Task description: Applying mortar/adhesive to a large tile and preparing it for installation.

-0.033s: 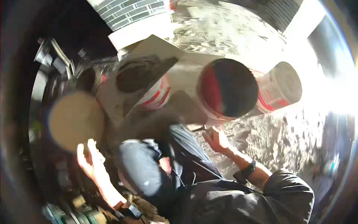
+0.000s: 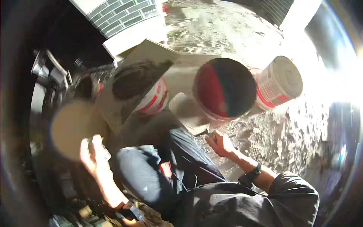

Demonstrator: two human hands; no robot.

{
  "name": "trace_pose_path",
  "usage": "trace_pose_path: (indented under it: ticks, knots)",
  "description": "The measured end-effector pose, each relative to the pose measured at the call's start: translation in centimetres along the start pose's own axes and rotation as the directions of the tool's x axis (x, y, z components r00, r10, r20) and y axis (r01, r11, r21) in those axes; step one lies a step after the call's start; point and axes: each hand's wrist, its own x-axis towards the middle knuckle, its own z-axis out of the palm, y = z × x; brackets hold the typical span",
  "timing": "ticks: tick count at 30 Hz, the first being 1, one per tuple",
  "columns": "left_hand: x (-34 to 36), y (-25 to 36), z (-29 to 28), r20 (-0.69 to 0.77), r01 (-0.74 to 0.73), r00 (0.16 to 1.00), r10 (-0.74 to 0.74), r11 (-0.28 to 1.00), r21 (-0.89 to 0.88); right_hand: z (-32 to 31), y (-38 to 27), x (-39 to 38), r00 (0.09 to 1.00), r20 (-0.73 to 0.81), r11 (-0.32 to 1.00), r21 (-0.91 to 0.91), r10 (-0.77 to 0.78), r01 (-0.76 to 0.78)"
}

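My left hand (image 2: 94,159) is raised at the left with its fingers up and apart, in front of a blurred round tan disc (image 2: 70,123). A small pale patch shows beside its fingers; I cannot tell what it is. My right hand (image 2: 221,144) is curled closed just below a large bucket (image 2: 208,89) with a red inner wall, half in dark shadow. Whatever the fingers hold, if anything, is hidden. Close to that hand, a pale grey piece (image 2: 183,108) lies against the bucket's left side.
A cardboard sheet (image 2: 153,55) with a dark round patch leans over a white-and-red bucket (image 2: 154,100). At the right, another white-and-red bucket (image 2: 281,81) stands tilted in view. The ground (image 2: 264,132) is rough and sunlit. A tiled panel (image 2: 121,17) stands at the back.
The buckets and cardboard sit slightly further left in view. Light now falls on the grey piece beside the large bucket. My hands keep nearly the same pose.
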Motion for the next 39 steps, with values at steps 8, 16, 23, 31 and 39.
trace_pose_path:
  ticks: [8, 16, 23, 31, 39]
  knots:
    - [-4.8, -7.3, 27.6, 0.761, -0.342, 0.647, -0.038, 0.878, 0.335, -8.4, 3.6, -10.5, 0.881, -0.383, 0.957, 0.193, 0.278, -0.218]
    - [-5.5, -15.7, 34.0, 0.734, 0.362, 0.610, -0.299, 0.929, 0.077, -13.3, 4.1, -14.4, 0.771, -0.632, 0.994, -0.016, 0.073, -0.107]
    - [-4.0, -4.4, 30.6, 0.855, -0.159, 0.514, -0.073, 0.971, 0.178, -20.1, 2.2, -11.7, 0.899, -0.438, 0.915, -0.372, -0.026, -0.154]
    - [-6.3, -2.4, 36.9, 0.950, -0.630, 0.300, 0.089, 0.766, 0.127, -16.5, 5.1, 5.4, 0.824, 0.021, 0.010, -0.999, -0.566, 0.032]
    - [-10.3, -3.9, 39.6, 0.939, -0.754, 0.182, 0.293, 0.654, -0.057, -10.4, 14.8, 14.1, 0.984, -0.066, 0.172, -0.984, -0.168, -0.037]
